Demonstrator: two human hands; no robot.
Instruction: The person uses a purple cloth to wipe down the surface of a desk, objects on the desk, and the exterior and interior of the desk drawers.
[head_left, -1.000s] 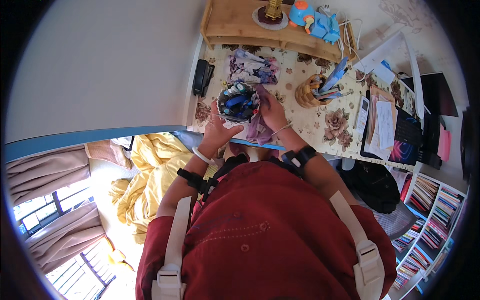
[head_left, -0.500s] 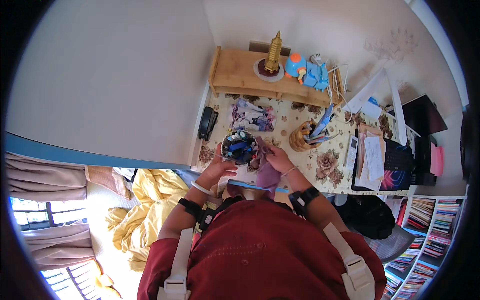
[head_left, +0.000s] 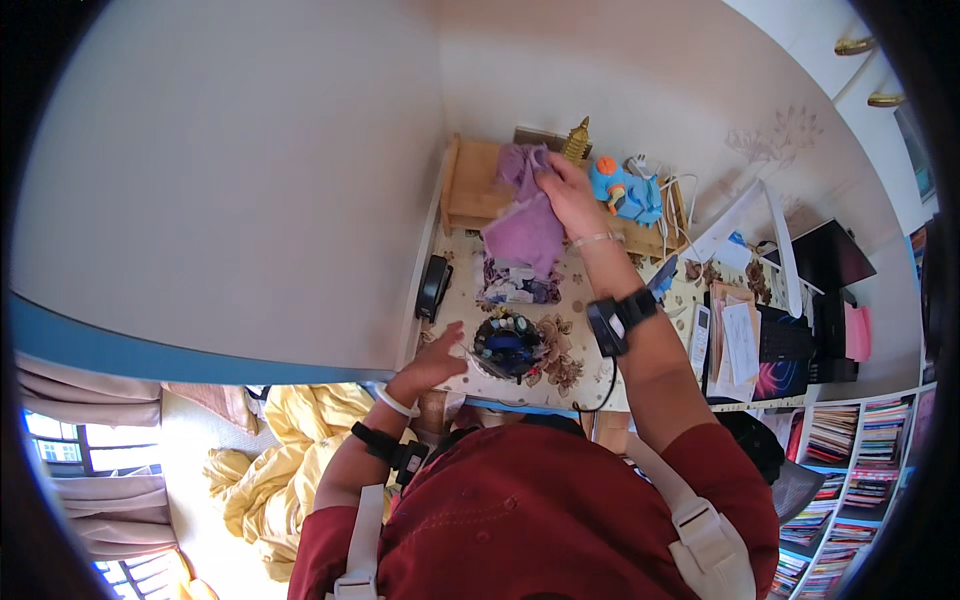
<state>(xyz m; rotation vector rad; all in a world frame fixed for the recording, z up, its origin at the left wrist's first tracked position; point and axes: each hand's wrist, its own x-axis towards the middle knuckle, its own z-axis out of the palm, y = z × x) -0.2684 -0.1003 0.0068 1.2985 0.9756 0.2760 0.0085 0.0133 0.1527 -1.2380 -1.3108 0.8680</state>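
Note:
My right hand (head_left: pixel 574 203) grips a purple cloth (head_left: pixel 527 235), which hangs down in front of the wooden shelf (head_left: pixel 478 190). My left hand (head_left: pixel 434 362) holds nothing; its fingers are stretched out and apart, close to the left side of a round pen holder (head_left: pixel 508 345). The holder stands near the table's front edge, packed with pens and other small items. Below the cloth's lower edge lies a flat packet with a purple and white pattern (head_left: pixel 520 286). The golden pagoda figurine (head_left: pixel 577 138) rises behind my right hand, its base hidden.
Blue and orange toys (head_left: pixel 628 190) and white cables stand on the shelf. A black stapler-like object (head_left: pixel 433 288) lies beside the left wall. To the right are a white remote (head_left: pixel 699 335), papers (head_left: pixel 738 335) and a dark monitor (head_left: pixel 833 254). My right forearm partly hides the wooden pen cup.
My right hand has carried the purple cloth up and away toward the shelf. The pen holder now stands on the table, and my left hand has come off it to the left.

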